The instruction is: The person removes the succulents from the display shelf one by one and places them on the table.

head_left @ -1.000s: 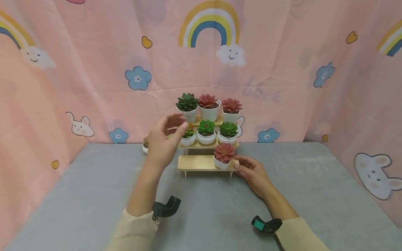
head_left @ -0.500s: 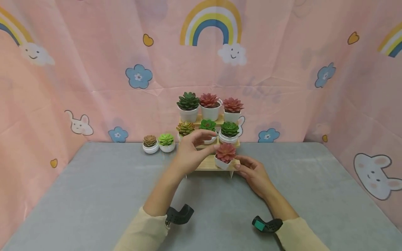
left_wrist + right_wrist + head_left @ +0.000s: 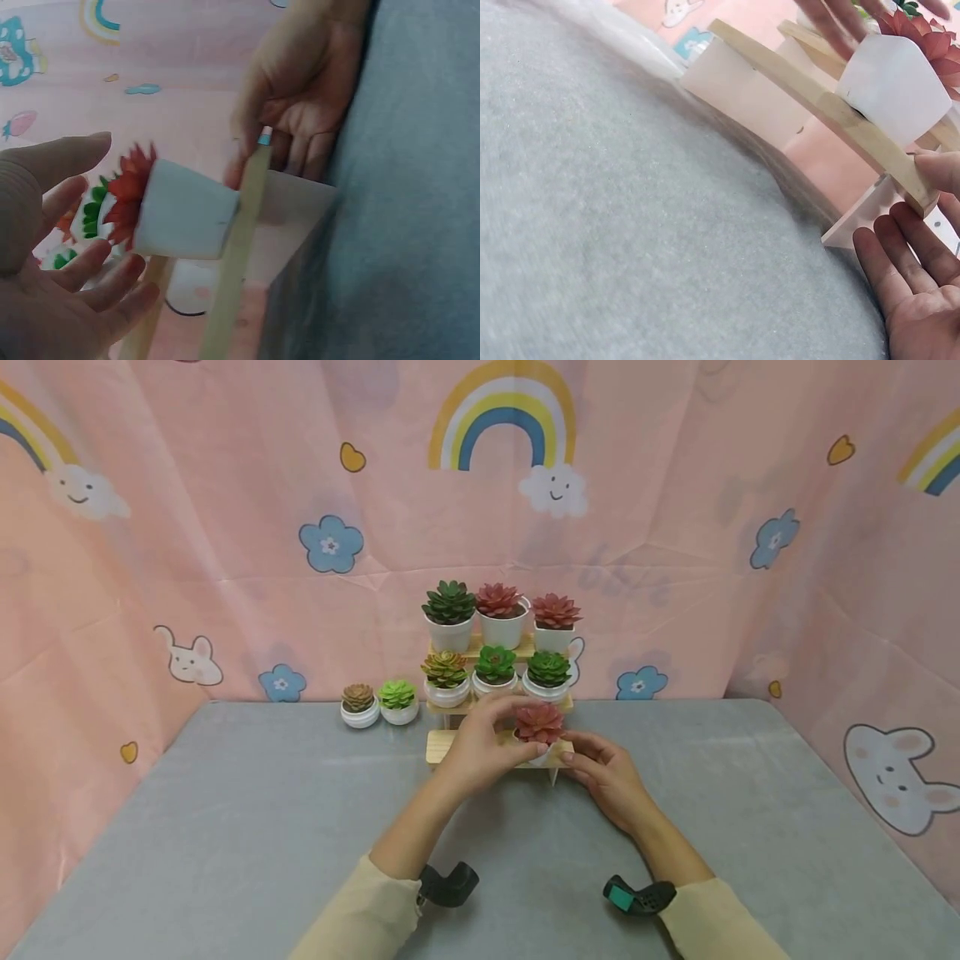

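On the right part of the lowest step of a three-tier wooden plant stand (image 3: 441, 743) sits a red succulent (image 3: 541, 723) in a white angular pot (image 3: 184, 214). My left hand (image 3: 480, 750) is spread around it from the left, thumb in front and fingers behind. In the left wrist view, a gap shows between these fingers and the pot. My right hand (image 3: 609, 781) grips the right end of that step. Its thumb (image 3: 939, 171) lies at the upper side of the wood, with the other fingers below, beside the clear leg (image 3: 859, 214).
Potted succulents fill the upper tiers, including a dark green one (image 3: 449, 603) and a yellow-orange one (image 3: 445, 669). Left of the stand, a brown succulent (image 3: 358, 698) and a light green one (image 3: 397, 695) stand on the grey tabletop (image 3: 262, 827). Behind hangs a pink curtain (image 3: 240, 527).
My left hand has moved right and down, from beside the middle tier to around the red succulent on the lowest step. The right hand has stayed at the step's end.
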Action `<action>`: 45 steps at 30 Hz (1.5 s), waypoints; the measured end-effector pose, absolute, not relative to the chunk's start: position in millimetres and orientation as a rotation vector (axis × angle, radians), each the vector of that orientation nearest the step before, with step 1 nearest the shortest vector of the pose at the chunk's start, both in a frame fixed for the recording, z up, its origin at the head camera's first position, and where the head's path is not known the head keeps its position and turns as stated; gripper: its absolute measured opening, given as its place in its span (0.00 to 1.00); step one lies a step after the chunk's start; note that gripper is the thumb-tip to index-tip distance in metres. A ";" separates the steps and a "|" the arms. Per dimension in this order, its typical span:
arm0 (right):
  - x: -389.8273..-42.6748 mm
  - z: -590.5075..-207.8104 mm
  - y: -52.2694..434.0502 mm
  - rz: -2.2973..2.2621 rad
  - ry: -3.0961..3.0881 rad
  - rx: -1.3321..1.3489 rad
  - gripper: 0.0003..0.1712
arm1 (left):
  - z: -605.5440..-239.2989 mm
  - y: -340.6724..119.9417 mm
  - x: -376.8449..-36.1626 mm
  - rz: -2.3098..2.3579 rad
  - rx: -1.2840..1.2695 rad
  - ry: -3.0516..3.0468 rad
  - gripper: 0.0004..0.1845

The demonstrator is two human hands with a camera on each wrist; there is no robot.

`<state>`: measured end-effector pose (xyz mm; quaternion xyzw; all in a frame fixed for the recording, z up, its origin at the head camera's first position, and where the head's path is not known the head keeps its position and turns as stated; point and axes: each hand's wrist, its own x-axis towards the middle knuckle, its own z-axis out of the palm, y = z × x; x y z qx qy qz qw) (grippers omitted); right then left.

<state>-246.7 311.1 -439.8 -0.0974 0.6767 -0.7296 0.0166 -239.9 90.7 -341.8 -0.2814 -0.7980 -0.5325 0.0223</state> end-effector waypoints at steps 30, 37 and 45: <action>-250.2 -438.7 307.4 -2.277 2.088 -0.340 0.14 | -373.3 107.8 -235.2 -1.316 -0.731 -2.490 0.25; -247.7 -438.3 308.1 -2.301 2.059 -0.340 0.13 | -369.9 109.8 -231.9 -1.290 -0.768 -2.502 0.24; -244.3 -438.2 309.2 -2.327 2.040 -0.348 0.15 | -365.4 105.0 -232.2 -1.321 -0.753 -2.601 0.27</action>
